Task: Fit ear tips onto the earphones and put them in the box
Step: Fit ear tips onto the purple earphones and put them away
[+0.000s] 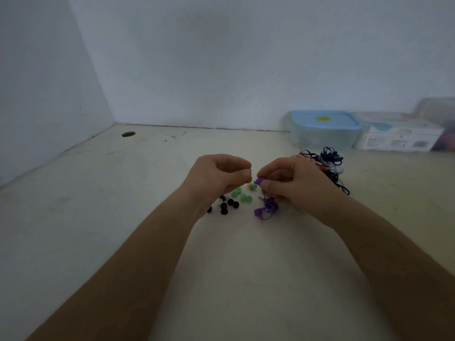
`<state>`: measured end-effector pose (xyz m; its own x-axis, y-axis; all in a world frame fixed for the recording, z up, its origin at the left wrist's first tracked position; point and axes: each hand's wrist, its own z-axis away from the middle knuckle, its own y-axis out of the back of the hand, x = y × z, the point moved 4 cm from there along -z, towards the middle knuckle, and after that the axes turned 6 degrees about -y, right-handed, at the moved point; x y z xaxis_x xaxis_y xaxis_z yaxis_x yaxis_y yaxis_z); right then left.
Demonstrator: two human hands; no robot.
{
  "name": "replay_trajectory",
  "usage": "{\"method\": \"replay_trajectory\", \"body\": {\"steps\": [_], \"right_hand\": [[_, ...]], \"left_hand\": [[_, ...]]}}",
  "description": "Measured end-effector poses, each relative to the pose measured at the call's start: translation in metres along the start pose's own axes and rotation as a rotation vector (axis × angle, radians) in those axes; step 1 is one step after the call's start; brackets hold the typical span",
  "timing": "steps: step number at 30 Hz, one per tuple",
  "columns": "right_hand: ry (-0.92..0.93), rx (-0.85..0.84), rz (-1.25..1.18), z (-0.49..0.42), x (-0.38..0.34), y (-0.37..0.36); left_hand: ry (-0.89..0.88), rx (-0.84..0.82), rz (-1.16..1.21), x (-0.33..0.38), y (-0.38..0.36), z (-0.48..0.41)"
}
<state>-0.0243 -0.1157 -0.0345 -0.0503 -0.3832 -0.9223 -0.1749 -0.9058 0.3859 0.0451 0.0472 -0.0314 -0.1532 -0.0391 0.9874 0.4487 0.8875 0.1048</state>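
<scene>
Right hand [293, 180]: thumb and forefinger pinched on the small rounded purple earphone [259, 180], its thin cord [267, 208] bunched on the table [147, 217] at 6 o'clock. Left hand [219, 173]: fingers curled, thumb against forefinger, facing the earphone from 9 o'clock; whether it holds anything cannot be told. Soft domed ear tips, green [241, 194] and black [226, 205], lie loose beneath the left hand; the clear plastic box [322, 137], blue lid on, stands at 1 o'clock beyond tangled cables [330, 156].
</scene>
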Motion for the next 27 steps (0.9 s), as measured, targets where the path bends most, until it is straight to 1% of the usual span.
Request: {"method": "replay_trajectory", "body": {"steps": [6,11,16,27], "right_hand": [[-0.036,-0.011,-0.099,-0.001,0.002,0.000],[-0.082,-0.029,-0.251,-0.001,0.002,-0.001],[-0.111,0.003,-0.322,-0.003,0.004,0.002],[-0.101,-0.012,-0.313,0.000,0.003,0.001]], "left_hand": [[0.057,-0.001,0.060,-0.003,-0.008,0.001],[0.085,-0.022,0.200,-0.006,-0.010,-0.001],[0.111,-0.082,0.325,-0.006,-0.012,-0.001],[0.115,-0.054,0.291,-0.006,-0.011,-0.001]]}}
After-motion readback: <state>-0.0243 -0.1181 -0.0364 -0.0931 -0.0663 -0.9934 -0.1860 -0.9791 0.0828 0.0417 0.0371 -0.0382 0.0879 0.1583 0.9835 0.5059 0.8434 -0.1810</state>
